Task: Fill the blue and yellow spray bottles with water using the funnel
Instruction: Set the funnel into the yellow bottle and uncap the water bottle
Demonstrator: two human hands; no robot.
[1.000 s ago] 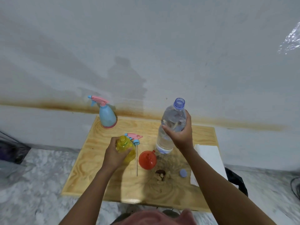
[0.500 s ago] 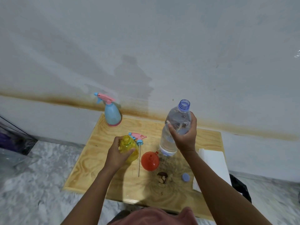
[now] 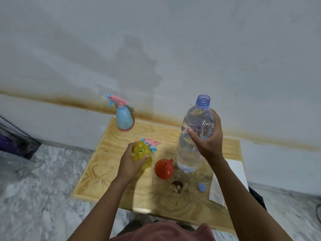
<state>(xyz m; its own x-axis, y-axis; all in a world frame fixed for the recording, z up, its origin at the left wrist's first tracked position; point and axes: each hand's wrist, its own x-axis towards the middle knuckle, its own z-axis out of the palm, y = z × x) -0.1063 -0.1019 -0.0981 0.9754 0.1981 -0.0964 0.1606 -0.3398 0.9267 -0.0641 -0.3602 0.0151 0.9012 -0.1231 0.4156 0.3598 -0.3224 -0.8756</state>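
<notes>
Yellow spray bottle [image 3: 140, 150] sits a bit left of frame centre on the wooden table [image 3: 104, 167]. Its top is off and the neck is open. The left hand [image 3: 129, 161] has its fingers curled around the body.

The bottle's pink and blue trigger head [image 3: 151, 143] lies just behind it, with the thin dip tube [image 3: 152, 167] running down toward the bottom of the frame. That tube is right between the yellow bottle and the orange funnel [image 3: 164, 169], which is on the table just beside both held bottles.

The right hand [image 3: 208, 143] is wrapped around an uncapped clear water bottle [image 3: 185, 153], right of centre. Can't tell if its base touches the table. Bluish marks near its base are too blurry to read.

The blue spray bottle [image 3: 124, 119] stands upright at the table's far left corner by the stained wall [image 3: 173, 49], trigger still on.

Lower right there's a blue cap [image 3: 202, 186], a brown patch [image 3: 177, 186] and white paper [image 3: 234, 173].
</notes>
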